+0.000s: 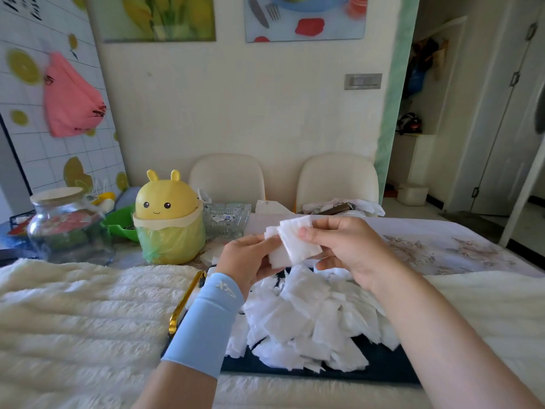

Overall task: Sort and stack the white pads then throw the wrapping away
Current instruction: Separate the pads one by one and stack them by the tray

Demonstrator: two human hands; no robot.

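Half the left hand [245, 261] behind white pads [295, 245]

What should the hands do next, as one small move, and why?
Probably the right hand should press its pad flat onto the small stack that the left hand holds: the pad lies askew there, and a pile of loose pads waits below.

Bright daylight, soft shadows, slight blur, wide-angle bending at edges

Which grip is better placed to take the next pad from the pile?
Probably the right grip. The left grip holds the stacked pads from below; the right only pinches the top pad and is just above the loose pile.
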